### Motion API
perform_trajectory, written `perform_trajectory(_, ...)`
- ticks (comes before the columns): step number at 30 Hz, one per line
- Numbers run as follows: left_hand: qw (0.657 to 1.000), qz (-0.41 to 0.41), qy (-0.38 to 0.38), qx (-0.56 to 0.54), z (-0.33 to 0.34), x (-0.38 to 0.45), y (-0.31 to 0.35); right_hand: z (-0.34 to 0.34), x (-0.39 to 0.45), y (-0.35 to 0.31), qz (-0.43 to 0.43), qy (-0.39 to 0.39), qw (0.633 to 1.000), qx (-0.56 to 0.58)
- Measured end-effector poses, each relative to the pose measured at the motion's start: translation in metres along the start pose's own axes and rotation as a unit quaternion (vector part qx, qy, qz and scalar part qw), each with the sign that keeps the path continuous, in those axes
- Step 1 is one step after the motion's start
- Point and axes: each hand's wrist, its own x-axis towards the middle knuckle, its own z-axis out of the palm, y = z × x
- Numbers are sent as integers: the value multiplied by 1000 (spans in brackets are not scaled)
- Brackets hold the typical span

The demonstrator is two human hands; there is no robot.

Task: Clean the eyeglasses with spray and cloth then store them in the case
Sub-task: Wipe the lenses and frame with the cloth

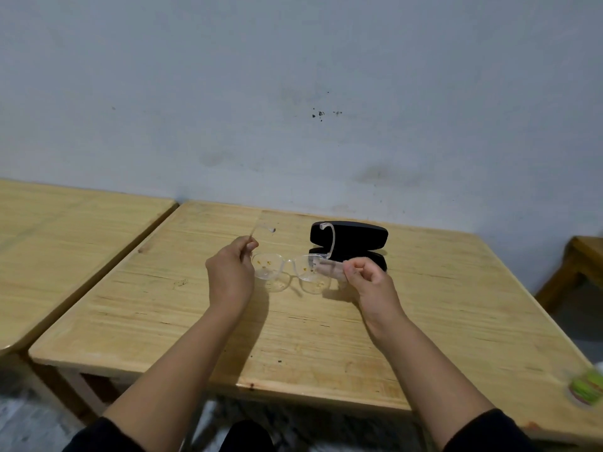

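Note:
Clear-framed eyeglasses (287, 267) hang above the middle of the wooden table (293, 337), both temples unfolded and pointing away from me. Yellowish specks show on both lenses. My left hand (232, 272) pinches the left temple near its hinge. My right hand (365, 278) pinches a small pale pink cloth (331, 268) against the right end of the frame. Behind the glasses an open black case (350, 238) stands on the table, its lid raised. No spray bottle is plainly visible.
A second wooden table (65, 243) stands to the left with a narrow gap between. A grey wall rises right behind both tables. A blurred green and white object (587, 388) sits at the table's right front corner. A wooden stool (577, 269) is at far right.

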Motion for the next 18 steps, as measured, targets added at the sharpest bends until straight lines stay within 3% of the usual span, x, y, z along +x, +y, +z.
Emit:
perform_trajectory(2, 1000, 11, -8, -11, 6, -8, 7, 3, -4, 1, 12, -4, 999, 39)
perform_trajectory(5, 999, 33, -18, -24, 14, -19, 17, 6, -10, -4, 14, 63, 994, 87)
perform_trajectory(10, 998, 45, -31, -30, 22, -35, 26, 10, -13, -8, -15, 212, 977, 13)
perform_trajectory(14, 998, 36, -37, -36, 22, -39, 28, 9, -11, -9, -23, 217, 976, -5)
perform_trajectory(18, 998, 32, -42, -31, 19, -38, 26, 7, -12, -10, -5, 164, 986, 39)
